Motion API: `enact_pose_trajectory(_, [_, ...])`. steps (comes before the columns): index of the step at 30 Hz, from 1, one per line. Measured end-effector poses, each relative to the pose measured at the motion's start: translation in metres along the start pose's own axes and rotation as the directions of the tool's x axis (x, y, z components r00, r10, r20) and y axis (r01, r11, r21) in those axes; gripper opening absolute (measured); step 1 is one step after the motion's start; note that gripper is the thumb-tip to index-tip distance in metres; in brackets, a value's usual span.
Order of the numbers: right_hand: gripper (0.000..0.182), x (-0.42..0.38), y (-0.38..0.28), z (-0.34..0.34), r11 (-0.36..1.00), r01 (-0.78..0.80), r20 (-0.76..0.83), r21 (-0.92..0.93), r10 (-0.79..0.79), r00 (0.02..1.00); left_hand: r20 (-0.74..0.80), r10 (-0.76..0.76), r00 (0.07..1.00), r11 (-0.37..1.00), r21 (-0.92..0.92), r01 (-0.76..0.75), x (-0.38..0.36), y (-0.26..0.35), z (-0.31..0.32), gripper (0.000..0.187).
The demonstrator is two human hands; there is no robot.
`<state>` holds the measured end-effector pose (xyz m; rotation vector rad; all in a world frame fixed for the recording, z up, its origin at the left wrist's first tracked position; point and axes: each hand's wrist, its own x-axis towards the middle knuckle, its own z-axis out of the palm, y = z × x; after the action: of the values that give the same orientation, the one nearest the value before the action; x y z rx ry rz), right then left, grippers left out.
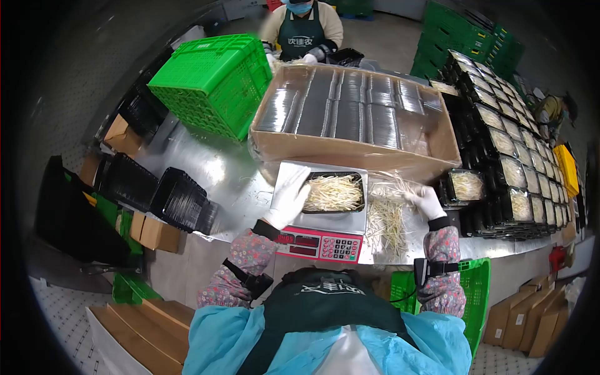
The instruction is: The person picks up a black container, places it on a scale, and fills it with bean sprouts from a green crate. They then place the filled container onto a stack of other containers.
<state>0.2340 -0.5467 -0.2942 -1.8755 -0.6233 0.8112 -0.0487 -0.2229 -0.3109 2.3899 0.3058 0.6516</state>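
My left hand, in a white glove, lies with fingers stretched out along the left edge of a black plastic tray. The tray is filled with thin pale stalks, perhaps sprouts or slender mushrooms. It rests on the metal plate of a red digital scale, whose red display is lit. To the right, my gloved right hand is at the edge of a loose pile of stalks. Its fingers are curled around some of them; the fingertips are partly hidden.
A cardboard box of stacked clear-and-dark plastic lids stands behind the scale. A green crate is at its left, empty black trays nearer. Stacked filled trays rise at right. A co-worker stands across the table.
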Motion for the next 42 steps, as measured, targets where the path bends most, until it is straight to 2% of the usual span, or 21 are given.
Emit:
enact_pose_trajectory(2, [0.019, 0.013, 0.093, -0.001, 1.0, -0.005, -0.045, -0.03, 0.003, 0.999, -0.04, -0.073, 0.997, 0.972, -0.227, 0.062, -0.004, -0.003, -0.024, 0.041])
enact_pose_trajectory(3, [0.025, 0.007, 0.111, -0.004, 0.808, -0.135, -0.136, -0.573, 0.069, 0.988, -0.086, -0.039, 0.996, 0.965, -0.261, 0.016, -0.007, -0.012, -0.034, 0.039])
enact_pose_trajectory(4, [0.031, -0.012, 0.078, 0.008, 0.698, -0.245, -0.214, -0.673, 0.133, 0.968, -0.075, -0.109, 0.991, 0.972, -0.218, 0.09, -0.008, -0.008, -0.046, 0.039])
enact_pose_trajectory(6, [0.031, 0.013, 0.179, -0.021, 0.842, -0.157, -0.242, -0.516, 0.032, 0.97, -0.102, -0.133, 0.986, 0.976, -0.189, 0.112, -0.01, 0.002, -0.069, 0.04])
enact_pose_trajectory(7, [0.023, -0.011, 0.102, -0.014, 0.847, -0.197, -0.229, -0.494, 0.091, 0.969, -0.088, -0.201, 0.976, 0.964, -0.196, 0.181, -0.014, -0.005, -0.073, 0.04])
enact_pose_trajectory(8, [0.014, -0.014, 0.08, -0.016, 0.857, -0.038, -0.181, -0.513, -0.065, 0.981, -0.09, -0.186, 0.978, 0.97, -0.178, 0.168, -0.014, -0.007, -0.076, 0.04])
enact_pose_trajectory(11, [0.014, 0.0, 0.033, -0.019, 0.989, 0.112, -0.076, -0.095, -0.119, 0.99, -0.032, -0.224, 0.974, 0.947, -0.243, 0.21, -0.007, 0.009, -0.067, 0.041])
enact_pose_trajectory(13, [0.016, -0.003, -0.036, 0.006, 0.984, 0.176, -0.042, -0.004, -0.176, 0.984, -0.048, -0.033, 0.998, 0.982, -0.188, 0.023, -0.001, 0.009, -0.05, 0.042])
enact_pose_trajectory(16, [0.024, 0.004, -0.1, 0.046, 0.951, 0.304, 0.038, -0.046, -0.303, 0.952, -0.169, -0.142, 0.975, 0.868, -0.496, 0.041, 0.011, 0.024, -0.029, 0.044])
enact_pose_trajectory(18, [0.03, 0.012, -0.12, 0.085, 0.891, 0.454, 0.064, 0.012, -0.454, 0.889, -0.26, -0.136, 0.956, 0.876, -0.482, -0.006, 0.018, 0.029, -0.021, 0.047])
enact_pose_trajectory(19, [0.028, 0.02, -0.118, 0.103, 0.922, 0.376, 0.12, 0.09, -0.385, 0.915, -0.299, -0.111, 0.948, 0.895, -0.446, -0.035, 0.019, 0.028, -0.016, 0.049])
enact_pose_trajectory(21, [0.023, 0.035, -0.114, 0.132, 0.851, 0.477, 0.196, -0.221, -0.44, 0.876, -0.22, -0.16, 0.962, 0.902, -0.428, 0.052, 0.018, 0.019, 0.004, 0.057])
enact_pose_trajectory(22, [0.025, 0.054, -0.091, 0.143, 0.72, 0.594, 0.243, -0.357, -0.543, 0.804, -0.22, -0.057, 0.974, 0.979, -0.202, 0.012, 0.015, 0.023, 0.01, 0.058])
enact_pose_trajectory(25, [0.028, 0.061, -0.076, 0.15, 0.691, 0.517, 0.293, -0.505, -0.426, 0.856, 0.02, 0.157, 0.987, 0.943, 0.294, -0.156, 0.007, 0.027, 0.024, 0.052])
enact_pose_trajectory(27, [0.027, 0.062, -0.067, 0.14, 0.693, 0.52, 0.268, -0.499, -0.447, 0.853, 0.184, 0.106, 0.977, 0.875, 0.45, -0.18, -0.001, 0.024, 0.034, 0.049])
enact_pose_trajectory(29, [0.027, 0.058, -0.067, 0.122, 0.804, 0.401, 0.277, -0.439, -0.304, 0.912, 0.183, 0.101, 0.978, 0.878, 0.447, -0.174, -0.001, 0.021, 0.038, 0.048])
enact_pose_trajectory(31, [0.026, 0.054, -0.055, 0.095, 0.832, 0.433, 0.226, -0.348, -0.373, 0.9, 0.182, 0.095, 0.979, 0.879, 0.446, -0.168, 0.0, 0.019, 0.038, 0.048])
enact_pose_trajectory(33, [0.024, 0.033, -0.066, 0.066, 0.95, 0.187, 0.139, -0.249, -0.156, 0.978, 0.193, 0.059, 0.979, 0.915, 0.383, -0.13, 0.002, 0.021, 0.033, 0.05])
enact_pose_trajectory(40, [0.023, 0.016, 0.038, 0.037, 0.989, 0.083, -0.07, 0.12, -0.075, 0.995, -0.001, 0.017, 1.0, 0.998, 0.056, -0.017, 0.008, 0.029, -0.008, 0.076])
enact_pose_trajectory(41, [0.037, 0.021, 0.068, 0.031, 0.996, 0.016, 0.052, -0.091, -0.012, 0.999, 0.007, 0.027, 1.0, 0.998, 0.054, -0.027, 0.01, 0.043, -0.013, 0.076])
enact_pose_trajectory(42, [0.048, 0.02, 0.076, 0.031, 0.864, 0.149, 0.123, -0.482, -0.102, 0.987, 0.08, 0.131, 0.988, 0.976, 0.162, -0.142, 0.013, 0.058, -0.018, 0.078])
